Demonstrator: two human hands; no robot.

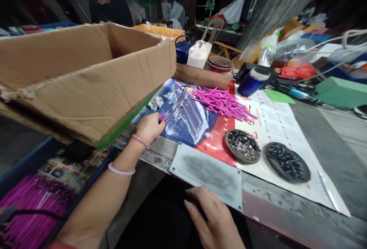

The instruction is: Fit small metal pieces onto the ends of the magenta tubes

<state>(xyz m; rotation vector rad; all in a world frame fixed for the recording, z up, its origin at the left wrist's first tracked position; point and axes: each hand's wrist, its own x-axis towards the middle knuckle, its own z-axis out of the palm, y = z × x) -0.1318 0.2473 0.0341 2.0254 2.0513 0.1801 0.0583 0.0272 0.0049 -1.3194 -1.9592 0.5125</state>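
Observation:
My left hand (150, 126) is at the table's near-left edge, its fingers curled around a few thin pink sticks (163, 118) whose ends poke out past the knuckles. A loose pile of pink sticks (220, 103) lies farther right on the poster (186, 121). My right hand (212, 214) rests low over my dark-clothed lap, holding nothing, with thumb and fingers apart. Just beyond it lies a grey metal plate (206, 176). One shallow round dish (242, 160) holds small shiny metal pieces; another dish (306, 170) holds small dark pieces.
A large cardboard box (134, 77) stands at left, above a blue bin holding many pink sticks (31, 207). A wooden block (200, 76), a blue jar (252, 84) and a white-handled tool (328, 191) are on the table. Another person (111, 10) is behind the box.

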